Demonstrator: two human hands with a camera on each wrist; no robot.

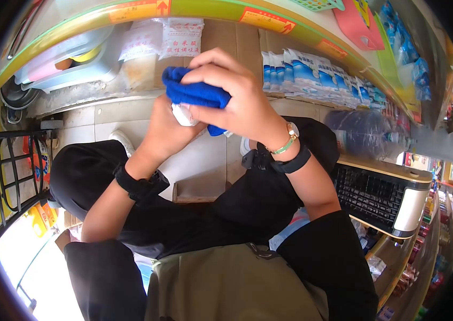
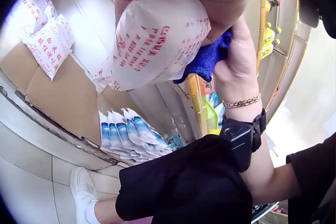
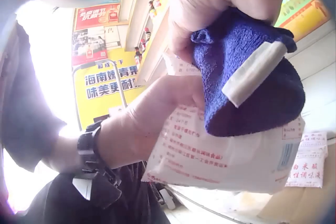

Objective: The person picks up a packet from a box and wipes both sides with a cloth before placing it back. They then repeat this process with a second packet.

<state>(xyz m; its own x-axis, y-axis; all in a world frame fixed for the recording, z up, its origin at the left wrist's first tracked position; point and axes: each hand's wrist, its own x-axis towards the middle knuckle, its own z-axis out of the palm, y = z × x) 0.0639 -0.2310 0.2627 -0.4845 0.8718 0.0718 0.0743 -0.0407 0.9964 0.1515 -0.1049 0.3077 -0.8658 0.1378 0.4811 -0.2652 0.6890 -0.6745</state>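
Observation:
A plump white bag with red print [image 2: 157, 40] is gripped by the left hand [image 1: 170, 128], whose fingers curl round it. Bunched in the right hand [image 1: 237, 91] is a blue cloth [image 1: 200, 91], pinched between thumb and fingers. In the right wrist view the cloth [image 3: 252, 87] lies against the bag [image 3: 226, 155] and shows a pale label strip. Most of the bag is hidden behind the hands in the head view.
Similar white bags [image 1: 181, 38] lie on the cardboard-lined low shelf [image 1: 232, 45], left of a row of blue-and-white packets [image 1: 317, 75]. Pale plastic tubs [image 1: 77, 64] stand at the left. A black rack [image 1: 15, 171] and a large clear bottle [image 1: 363, 131] flank the person's knees.

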